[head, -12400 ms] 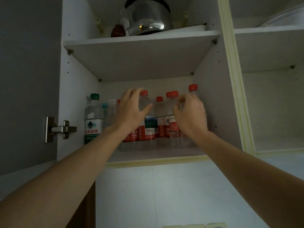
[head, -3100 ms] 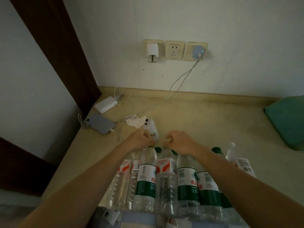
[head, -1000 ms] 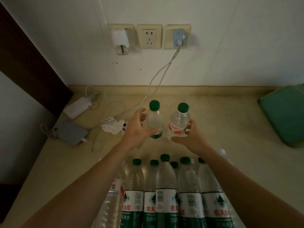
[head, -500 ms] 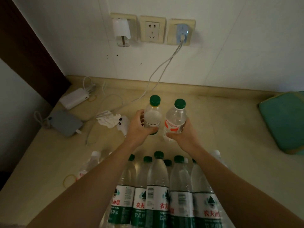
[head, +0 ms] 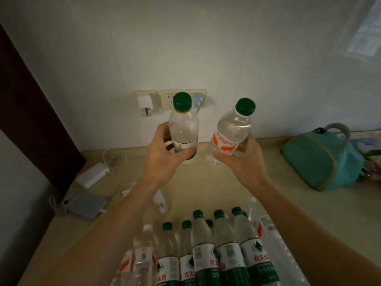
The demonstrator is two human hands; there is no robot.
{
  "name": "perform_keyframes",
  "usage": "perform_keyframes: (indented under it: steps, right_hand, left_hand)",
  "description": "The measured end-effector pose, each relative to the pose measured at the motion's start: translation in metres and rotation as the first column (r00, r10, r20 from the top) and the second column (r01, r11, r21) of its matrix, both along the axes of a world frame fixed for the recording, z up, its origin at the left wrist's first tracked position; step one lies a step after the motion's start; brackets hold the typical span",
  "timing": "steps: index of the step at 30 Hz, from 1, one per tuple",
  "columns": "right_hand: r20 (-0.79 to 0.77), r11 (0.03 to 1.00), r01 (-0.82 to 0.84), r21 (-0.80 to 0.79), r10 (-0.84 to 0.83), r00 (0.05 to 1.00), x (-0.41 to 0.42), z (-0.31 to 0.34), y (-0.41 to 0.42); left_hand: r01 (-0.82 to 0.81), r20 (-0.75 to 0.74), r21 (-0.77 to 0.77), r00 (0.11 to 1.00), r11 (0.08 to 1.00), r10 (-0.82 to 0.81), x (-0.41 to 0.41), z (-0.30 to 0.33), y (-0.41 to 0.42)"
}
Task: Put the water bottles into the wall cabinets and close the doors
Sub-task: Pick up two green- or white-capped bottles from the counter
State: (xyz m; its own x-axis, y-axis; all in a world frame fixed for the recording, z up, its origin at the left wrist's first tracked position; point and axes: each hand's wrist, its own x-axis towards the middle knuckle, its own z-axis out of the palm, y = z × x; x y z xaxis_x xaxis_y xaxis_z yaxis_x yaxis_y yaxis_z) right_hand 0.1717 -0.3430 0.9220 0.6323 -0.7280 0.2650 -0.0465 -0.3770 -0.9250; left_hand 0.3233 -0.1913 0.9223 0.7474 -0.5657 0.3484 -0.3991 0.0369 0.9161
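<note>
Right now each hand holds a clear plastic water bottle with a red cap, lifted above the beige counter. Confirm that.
Wrong on the caps: the head view shows both are dark green. The left hand grips one clear plastic water bottle, the right hand the other, red-labelled bottle, both lifted above the beige counter.

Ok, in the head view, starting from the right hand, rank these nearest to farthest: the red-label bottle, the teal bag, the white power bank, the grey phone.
1. Red-label bottle: gripped in the right hand.
2. Teal bag: on the counter to its right.
3. White power bank and grey phone: both far left by the dark door frame, too close to call.
</note>
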Motion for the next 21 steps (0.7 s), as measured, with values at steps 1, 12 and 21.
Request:
perform_keyframes:
  steps: [1, 12, 21]
  right_hand:
    - [0.04, 1.0, 0.01, -0.028, -0.009, 0.999, -0.004, 0.019, 0.004]
    - [0.372, 0.948, 0.161, -0.273, -0.05, 0.927, -0.053, 0.215, 0.033]
    - [0.519, 0.912, 0.184, -0.367, 0.037, 0.854, -0.086, 0.333, 0.017]
  left_hand:
    - [0.009, 0.037, -0.025, 0.999, 1.0, -0.008, -0.003, 0.02, 0.002]
    - [0.107, 0.322, -0.275, 0.947, 0.956, -0.014, -0.05, 0.223, 0.005]
    - [0.193, 0.472, -0.436, 0.88, 0.879, 0.041, -0.083, 0.347, -0.006]
